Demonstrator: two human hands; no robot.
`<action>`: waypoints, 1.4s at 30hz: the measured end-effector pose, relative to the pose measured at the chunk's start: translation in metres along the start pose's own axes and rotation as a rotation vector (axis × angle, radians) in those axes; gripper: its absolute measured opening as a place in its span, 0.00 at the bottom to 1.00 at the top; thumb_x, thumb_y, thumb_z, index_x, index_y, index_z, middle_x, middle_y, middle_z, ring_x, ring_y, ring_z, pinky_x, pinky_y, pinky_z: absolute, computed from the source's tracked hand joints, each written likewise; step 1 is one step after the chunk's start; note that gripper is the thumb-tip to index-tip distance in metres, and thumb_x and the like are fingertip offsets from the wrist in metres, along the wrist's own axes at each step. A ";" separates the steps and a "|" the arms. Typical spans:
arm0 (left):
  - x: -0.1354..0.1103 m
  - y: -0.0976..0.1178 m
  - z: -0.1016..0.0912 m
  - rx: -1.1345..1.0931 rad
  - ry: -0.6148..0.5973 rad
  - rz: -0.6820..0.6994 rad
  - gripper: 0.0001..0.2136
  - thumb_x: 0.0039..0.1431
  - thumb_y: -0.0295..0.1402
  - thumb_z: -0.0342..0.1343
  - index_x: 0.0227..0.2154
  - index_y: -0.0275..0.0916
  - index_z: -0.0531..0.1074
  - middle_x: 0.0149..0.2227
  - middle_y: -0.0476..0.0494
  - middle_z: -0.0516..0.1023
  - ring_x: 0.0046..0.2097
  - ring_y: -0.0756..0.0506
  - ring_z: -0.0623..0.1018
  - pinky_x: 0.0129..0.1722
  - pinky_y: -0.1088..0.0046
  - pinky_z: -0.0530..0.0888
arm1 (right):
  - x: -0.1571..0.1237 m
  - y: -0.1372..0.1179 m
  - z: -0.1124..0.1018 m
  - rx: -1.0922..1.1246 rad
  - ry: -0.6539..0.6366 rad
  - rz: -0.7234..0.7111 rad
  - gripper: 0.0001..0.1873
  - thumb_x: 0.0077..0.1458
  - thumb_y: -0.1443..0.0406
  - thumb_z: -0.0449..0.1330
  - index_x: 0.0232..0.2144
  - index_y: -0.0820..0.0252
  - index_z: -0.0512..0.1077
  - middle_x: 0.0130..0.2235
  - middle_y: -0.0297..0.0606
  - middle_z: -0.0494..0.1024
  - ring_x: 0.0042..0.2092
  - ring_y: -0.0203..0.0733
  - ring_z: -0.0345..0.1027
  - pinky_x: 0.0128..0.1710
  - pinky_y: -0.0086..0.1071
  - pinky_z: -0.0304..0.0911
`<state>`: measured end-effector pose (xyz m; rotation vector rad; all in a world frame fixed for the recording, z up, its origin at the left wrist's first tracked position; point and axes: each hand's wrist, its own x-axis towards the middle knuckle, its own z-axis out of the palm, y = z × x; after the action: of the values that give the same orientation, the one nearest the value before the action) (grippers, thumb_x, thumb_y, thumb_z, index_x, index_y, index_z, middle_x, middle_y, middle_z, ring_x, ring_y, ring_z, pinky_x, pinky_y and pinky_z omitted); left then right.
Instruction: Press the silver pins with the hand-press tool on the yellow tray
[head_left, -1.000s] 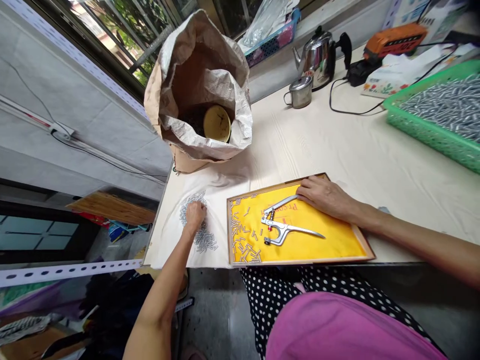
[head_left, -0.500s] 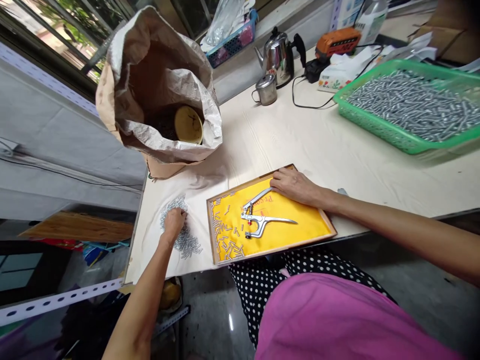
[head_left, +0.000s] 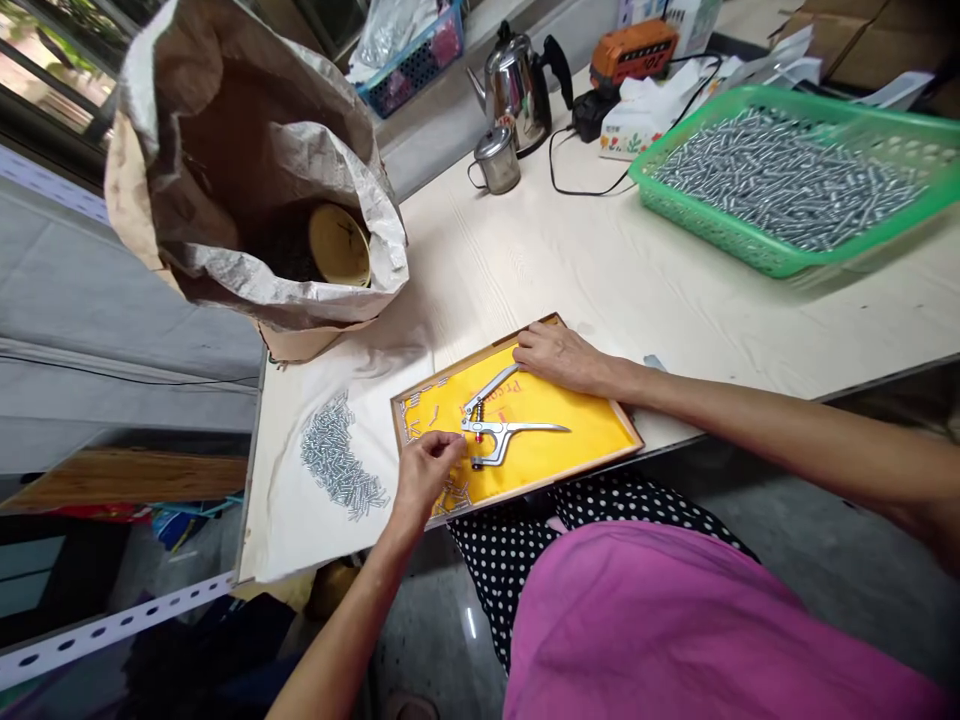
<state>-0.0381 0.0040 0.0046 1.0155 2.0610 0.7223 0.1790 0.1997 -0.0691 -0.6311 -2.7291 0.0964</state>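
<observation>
My left hand [head_left: 429, 470] is over the left part of a shallow wooden-edged tray [head_left: 627, 432] with a yellow bottom. Its thumb and fingers are pinched together just left of the jaw of the hand pliers [head_left: 495, 428], and what they hold is too small to make out. These silver pliers have a spring and lie with their handles spread. My right hand [head_left: 561, 357] rests at the tray's back edge, fingers curled at the end of the upper handle. Small metal pins [head_left: 454, 494] lie in the tray's left end, partly hidden by my left hand.
Left of the tray, a pile of small metal pins [head_left: 339, 460] lies on a pale sheet. A large paper sack [head_left: 300, 325] holding a yellow bowl [head_left: 339, 246] stands behind. Farther back are a metal cup [head_left: 498, 165], a kettle [head_left: 517, 90] and a green basket [head_left: 787, 262] of metal pins.
My left hand has moved right from the pile of pins to the tray, beside the pliers' jaw. My right hand stays at the upper handle. The view has shifted slightly.
</observation>
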 end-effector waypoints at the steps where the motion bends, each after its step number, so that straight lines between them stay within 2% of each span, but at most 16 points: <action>1: -0.002 0.001 0.009 -0.012 -0.010 -0.033 0.17 0.43 0.48 0.64 0.26 0.36 0.79 0.26 0.46 0.78 0.27 0.50 0.71 0.25 0.76 0.65 | 0.000 0.000 0.000 -0.004 0.004 -0.004 0.11 0.67 0.69 0.53 0.35 0.61 0.75 0.39 0.45 0.76 0.42 0.47 0.61 0.37 0.36 0.49; 5: 0.000 0.000 0.022 -0.018 0.001 -0.094 0.15 0.42 0.46 0.63 0.22 0.37 0.77 0.22 0.48 0.75 0.25 0.52 0.68 0.24 0.77 0.61 | 0.000 -0.001 0.000 -0.013 0.005 -0.006 0.11 0.67 0.68 0.52 0.36 0.61 0.74 0.39 0.45 0.76 0.43 0.47 0.60 0.37 0.36 0.48; 11: 0.000 -0.001 0.020 0.028 -0.026 -0.129 0.13 0.43 0.44 0.64 0.20 0.37 0.76 0.20 0.49 0.74 0.24 0.51 0.69 0.22 0.78 0.60 | 0.000 -0.001 -0.003 0.006 -0.031 0.017 0.13 0.67 0.68 0.50 0.38 0.60 0.76 0.40 0.46 0.76 0.44 0.48 0.61 0.38 0.38 0.51; 18: -0.003 0.005 0.021 -0.067 -0.094 -0.251 0.14 0.44 0.43 0.66 0.22 0.37 0.73 0.15 0.56 0.66 0.16 0.55 0.62 0.16 0.79 0.56 | -0.001 -0.002 -0.005 0.004 -0.053 0.011 0.14 0.67 0.68 0.49 0.40 0.58 0.75 0.40 0.45 0.75 0.45 0.49 0.60 0.37 0.38 0.53; 24: -0.004 0.018 0.020 -0.104 -0.140 -0.340 0.13 0.44 0.38 0.68 0.23 0.37 0.71 0.20 0.52 0.73 0.21 0.51 0.75 0.19 0.78 0.71 | 0.001 -0.001 -0.008 0.084 -0.064 0.042 0.14 0.68 0.68 0.49 0.39 0.60 0.75 0.41 0.45 0.76 0.44 0.47 0.61 0.38 0.37 0.55; 26: -0.004 0.020 0.020 -0.114 -0.152 -0.364 0.12 0.44 0.36 0.69 0.23 0.37 0.70 0.20 0.52 0.73 0.22 0.51 0.76 0.22 0.77 0.74 | -0.002 -0.002 -0.013 0.137 -0.087 0.065 0.14 0.68 0.68 0.49 0.38 0.61 0.76 0.42 0.46 0.76 0.45 0.47 0.62 0.39 0.37 0.57; 28: -0.003 0.019 0.019 -0.109 -0.158 -0.382 0.12 0.44 0.34 0.69 0.22 0.37 0.70 0.20 0.52 0.74 0.22 0.51 0.76 0.23 0.76 0.75 | -0.009 -0.005 -0.019 0.195 -0.104 0.071 0.13 0.68 0.63 0.52 0.42 0.63 0.76 0.45 0.47 0.76 0.47 0.48 0.64 0.42 0.38 0.60; 29: -0.002 0.018 0.019 -0.104 -0.159 -0.387 0.12 0.45 0.34 0.69 0.22 0.37 0.70 0.20 0.52 0.74 0.21 0.51 0.76 0.23 0.76 0.76 | -0.015 -0.007 -0.021 0.226 -0.110 0.068 0.16 0.67 0.59 0.54 0.47 0.63 0.75 0.47 0.48 0.76 0.49 0.50 0.65 0.45 0.39 0.61; 30: -0.001 0.016 0.019 -0.102 -0.162 -0.390 0.12 0.45 0.34 0.69 0.22 0.37 0.70 0.20 0.52 0.74 0.21 0.51 0.76 0.23 0.76 0.76 | -0.020 -0.010 -0.023 0.254 -0.114 0.062 0.22 0.65 0.53 0.57 0.52 0.64 0.73 0.51 0.50 0.76 0.52 0.52 0.65 0.48 0.41 0.62; 32: -0.001 0.013 0.018 -0.104 -0.161 -0.385 0.13 0.45 0.34 0.70 0.22 0.37 0.70 0.20 0.52 0.74 0.22 0.51 0.76 0.24 0.76 0.76 | -0.032 -0.016 -0.025 0.278 -0.127 0.058 0.41 0.57 0.42 0.62 0.61 0.63 0.66 0.57 0.53 0.72 0.57 0.58 0.64 0.54 0.46 0.62; 34: -0.001 0.009 0.018 -0.109 -0.158 -0.376 0.14 0.44 0.35 0.71 0.22 0.37 0.70 0.21 0.52 0.74 0.22 0.50 0.76 0.24 0.76 0.77 | -0.041 -0.023 -0.025 0.257 -0.151 0.054 0.51 0.49 0.37 0.64 0.65 0.62 0.62 0.62 0.54 0.68 0.62 0.63 0.60 0.58 0.50 0.60; 38: -0.002 0.008 0.019 -0.105 -0.155 -0.372 0.13 0.45 0.36 0.71 0.22 0.37 0.70 0.20 0.52 0.74 0.22 0.51 0.76 0.24 0.76 0.76 | -0.047 -0.034 -0.022 0.182 -0.168 0.059 0.52 0.47 0.39 0.65 0.65 0.63 0.61 0.64 0.56 0.65 0.65 0.68 0.55 0.61 0.55 0.55; 42: -0.001 0.011 0.020 -0.088 -0.158 -0.374 0.14 0.45 0.36 0.71 0.22 0.37 0.70 0.20 0.52 0.73 0.22 0.51 0.75 0.25 0.75 0.76 | -0.045 -0.047 -0.028 0.141 -0.168 0.066 0.48 0.46 0.44 0.67 0.63 0.64 0.63 0.58 0.54 0.72 0.57 0.63 0.62 0.58 0.53 0.56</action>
<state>-0.0167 0.0125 0.0013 0.5922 1.9855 0.5149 0.2072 0.1377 -0.0503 -0.7009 -2.8295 0.3702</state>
